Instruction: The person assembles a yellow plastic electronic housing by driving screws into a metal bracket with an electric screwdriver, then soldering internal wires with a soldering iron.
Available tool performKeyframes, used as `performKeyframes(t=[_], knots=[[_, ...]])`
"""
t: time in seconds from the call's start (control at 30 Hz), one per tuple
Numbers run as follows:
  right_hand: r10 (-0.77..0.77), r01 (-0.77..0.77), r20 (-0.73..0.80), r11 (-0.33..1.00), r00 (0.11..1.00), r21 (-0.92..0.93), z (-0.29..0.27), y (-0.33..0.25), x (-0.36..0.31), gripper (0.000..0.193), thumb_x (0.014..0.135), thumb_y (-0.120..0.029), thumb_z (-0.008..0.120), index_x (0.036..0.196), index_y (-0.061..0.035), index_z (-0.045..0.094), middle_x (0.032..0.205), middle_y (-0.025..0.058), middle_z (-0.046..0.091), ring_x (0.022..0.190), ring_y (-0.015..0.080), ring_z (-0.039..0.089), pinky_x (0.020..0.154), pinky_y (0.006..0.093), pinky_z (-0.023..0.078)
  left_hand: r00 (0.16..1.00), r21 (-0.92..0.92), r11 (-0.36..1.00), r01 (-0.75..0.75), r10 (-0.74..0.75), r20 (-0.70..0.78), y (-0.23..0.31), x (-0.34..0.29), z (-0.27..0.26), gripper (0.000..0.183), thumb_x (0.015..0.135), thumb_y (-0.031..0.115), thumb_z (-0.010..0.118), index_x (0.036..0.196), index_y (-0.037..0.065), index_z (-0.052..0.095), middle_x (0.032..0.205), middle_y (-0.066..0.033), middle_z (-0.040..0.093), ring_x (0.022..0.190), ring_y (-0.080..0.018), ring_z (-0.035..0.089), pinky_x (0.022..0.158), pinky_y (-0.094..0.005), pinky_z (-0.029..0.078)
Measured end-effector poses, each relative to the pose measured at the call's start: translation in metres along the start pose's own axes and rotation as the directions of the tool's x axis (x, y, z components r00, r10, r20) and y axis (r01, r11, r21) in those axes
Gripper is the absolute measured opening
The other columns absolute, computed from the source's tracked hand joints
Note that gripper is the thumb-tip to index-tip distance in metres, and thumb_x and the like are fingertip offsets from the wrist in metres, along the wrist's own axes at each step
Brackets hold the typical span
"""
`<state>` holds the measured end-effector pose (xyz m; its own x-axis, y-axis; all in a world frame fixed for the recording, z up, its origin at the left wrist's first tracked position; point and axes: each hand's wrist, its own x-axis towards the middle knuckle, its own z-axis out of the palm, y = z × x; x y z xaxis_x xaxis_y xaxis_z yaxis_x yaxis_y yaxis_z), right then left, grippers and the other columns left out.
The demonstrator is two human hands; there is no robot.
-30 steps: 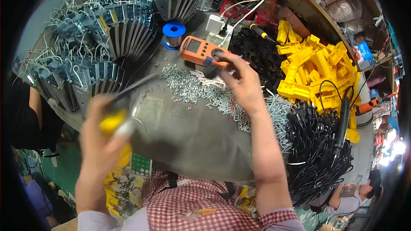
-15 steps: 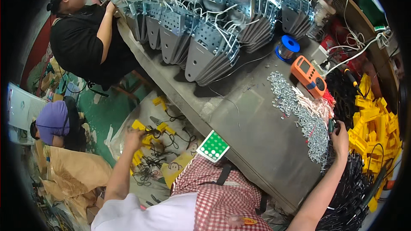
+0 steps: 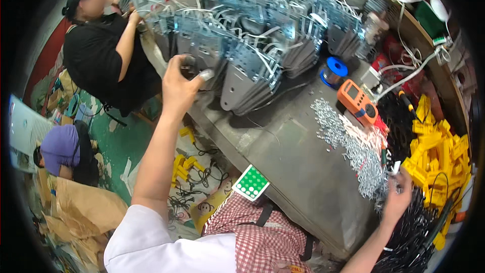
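My left hand [image 3: 181, 85] reaches over the table's far-left edge to a stack of grey metal plates [image 3: 204, 58]. Its thumb and forefinger are spread, with a pale covering on the thumb tip; I cannot tell whether they touch a plate. Blurred by motion, my right hand [image 3: 397, 198] is between the pile of small silver screws [image 3: 364, 159] and the black cables [image 3: 414, 222]. A small white piece [image 3: 396, 167] shows at its fingertips; whether it is held or wrapped on a finger is unclear. A dark-handled tool [image 3: 383, 156] lies just beyond that hand.
White wires top the metal stacks. An orange meter [image 3: 357, 102], a blue solder spool [image 3: 334, 72] and pale pink sleeves [image 3: 361, 129] lie on the table [image 3: 298, 192]. Yellow plastic housings [image 3: 437, 156] heap at right. A green dotted card [image 3: 251, 182] is at the near edge. Two people are at left.
My left hand has risen from the yellow parts below the table to the metal plates. My right hand has left the dark-handled tool and moved nearer to me.
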<state>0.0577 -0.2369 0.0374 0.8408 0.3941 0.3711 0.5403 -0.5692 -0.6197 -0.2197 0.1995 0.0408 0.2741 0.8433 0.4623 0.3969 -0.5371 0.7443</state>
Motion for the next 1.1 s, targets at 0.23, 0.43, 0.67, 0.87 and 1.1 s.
performKeyframes(t=[0.23,0.43,0.67,0.87,1.1], knots=[[-0.197,0.231,0.304,0.97,0.932,-0.081,0.044,-0.039,-0.095,0.025,0.068,-0.006,0.071,0.091,-0.0049,0.064,0.109,0.0124,0.055,0.103,0.0332,0.049,0.088,0.0417,0.041,0.955,-0.244,0.923,-0.297,0.293,-0.053,0.024,-0.023,0.009,0.036,0.068,0.007,0.073,0.098,0.001,0.054,0.104,-0.0089,0.058,0.098,-0.0175,0.054,0.083,-0.0294,0.044],[-0.196,0.258,0.347,0.955,0.917,-0.143,0.048,-0.04,-0.097,0.025,0.071,-0.005,0.068,0.093,-0.0025,0.056,0.125,0.0188,0.048,0.115,0.037,0.043,0.093,0.0451,0.038,0.141,-0.35,0.751,-0.561,0.503,0.853,0.085,-0.107,0.051,0.047,0.052,0.001,0.073,0.095,0.004,0.054,0.116,-0.0117,0.052,0.104,-0.0299,0.049,0.087,-0.0376,0.043],[-0.129,0.135,0.333,0.991,0.934,0.005,0.039,-0.044,-0.088,0.053,0.07,0.0,0.065,0.12,0.0007,0.047,0.114,0.0189,0.055,0.108,0.034,0.049,0.092,0.0406,0.04,-0.025,-0.351,0.442,-0.826,0.592,0.806,0.151,-0.173,0.092,0.046,0.072,0.013,0.058,0.115,-0.001,0.051,0.122,-0.0178,0.048,0.121,-0.0317,0.04,0.106,-0.0558,0.02],[0.218,-0.37,0.313,0.718,0.924,0.59,0.045,-0.031,-0.121,0.061,0.075,0.003,0.063,0.13,-0.0016,0.037,0.119,0.0187,0.052,0.111,0.0277,0.05,0.097,0.0361,0.038,0.08,-0.442,0.601,-0.666,0.647,0.759,0.145,-0.178,0.12,0.023,0.076,0.011,0.055,0.095,-0.002,0.057,0.085,-0.0108,0.059,0.097,-0.029,0.053,0.104,-0.0561,0.023],[0.257,-0.432,0.348,0.581,0.902,0.689,0.068,-0.048,-0.108,0.088,0.074,-0.007,0.071,0.141,-0.0057,0.014,0.121,0.0188,0.051,0.102,0.0218,0.055,0.088,0.0335,0.046,0.367,-0.279,0.749,-0.601,0.569,0.736,0.159,-0.175,0.1,0.057,0.064,0.017,0.072,0.112,0.0,0.048,0.11,-0.0178,0.053,0.105,-0.0325,0.05,0.102,-0.0543,0.027]])
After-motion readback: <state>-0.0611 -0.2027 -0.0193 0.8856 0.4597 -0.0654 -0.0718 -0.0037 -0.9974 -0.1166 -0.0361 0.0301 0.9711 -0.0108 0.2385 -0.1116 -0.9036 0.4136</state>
